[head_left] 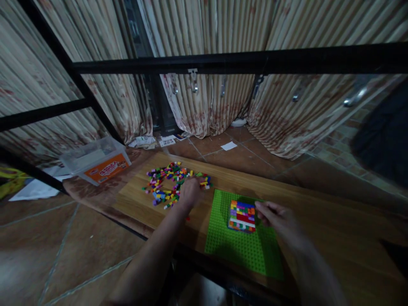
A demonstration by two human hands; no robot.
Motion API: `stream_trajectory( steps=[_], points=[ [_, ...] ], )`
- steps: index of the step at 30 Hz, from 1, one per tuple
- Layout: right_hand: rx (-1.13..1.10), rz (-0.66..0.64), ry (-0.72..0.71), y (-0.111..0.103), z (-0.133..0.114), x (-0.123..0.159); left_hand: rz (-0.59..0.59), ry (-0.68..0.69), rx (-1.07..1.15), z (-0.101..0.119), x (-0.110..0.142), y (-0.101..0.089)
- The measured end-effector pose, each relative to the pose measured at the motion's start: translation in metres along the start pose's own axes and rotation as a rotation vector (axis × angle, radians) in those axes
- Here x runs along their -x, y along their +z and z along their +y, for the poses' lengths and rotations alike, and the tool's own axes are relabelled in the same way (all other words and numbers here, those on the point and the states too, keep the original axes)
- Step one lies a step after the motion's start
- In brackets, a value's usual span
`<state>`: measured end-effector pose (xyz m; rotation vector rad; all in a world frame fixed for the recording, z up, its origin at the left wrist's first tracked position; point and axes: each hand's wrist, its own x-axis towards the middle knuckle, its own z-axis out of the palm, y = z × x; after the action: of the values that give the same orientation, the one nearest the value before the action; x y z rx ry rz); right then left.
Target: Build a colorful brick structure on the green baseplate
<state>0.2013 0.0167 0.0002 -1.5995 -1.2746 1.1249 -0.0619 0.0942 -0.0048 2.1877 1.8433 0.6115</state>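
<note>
A green studded baseplate (219,238) lies on the wooden board, and a block built of many-coloured toy bricks (242,216) stands on it. My right hand (272,216) is at the block's right side, thumb and forefinger pressed together by its upper right corner. Whatever those fingertips may hold is too small to make out. Over the right part of a heap of loose toy bricks (168,174) is my left hand (191,193), somewhat blurred. Its back faces me and hides most of its fingers, so its grip is not visible.
A clear plastic box (95,159) with an orange label stands left of the wooden board (137,191). Black metal bars (223,63) cross in front of striped curtains (207,29). Papers (228,146) lie on the tiled floor behind.
</note>
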Motion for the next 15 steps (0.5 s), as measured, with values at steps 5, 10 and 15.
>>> stream_trajectory(
  steps=[5,10,15],
  points=[
    [-0.002,0.048,-0.012,-0.003,-0.002,-0.001,-0.002,0.059,-0.108,0.006,0.002,0.008],
    [0.049,0.065,0.0,-0.003,-0.006,-0.002,0.046,-0.011,-0.174,0.011,0.003,0.014],
    [0.036,0.1,0.007,-0.003,-0.013,-0.002,0.073,-0.001,-0.141,0.01,0.001,0.011]
  ],
)
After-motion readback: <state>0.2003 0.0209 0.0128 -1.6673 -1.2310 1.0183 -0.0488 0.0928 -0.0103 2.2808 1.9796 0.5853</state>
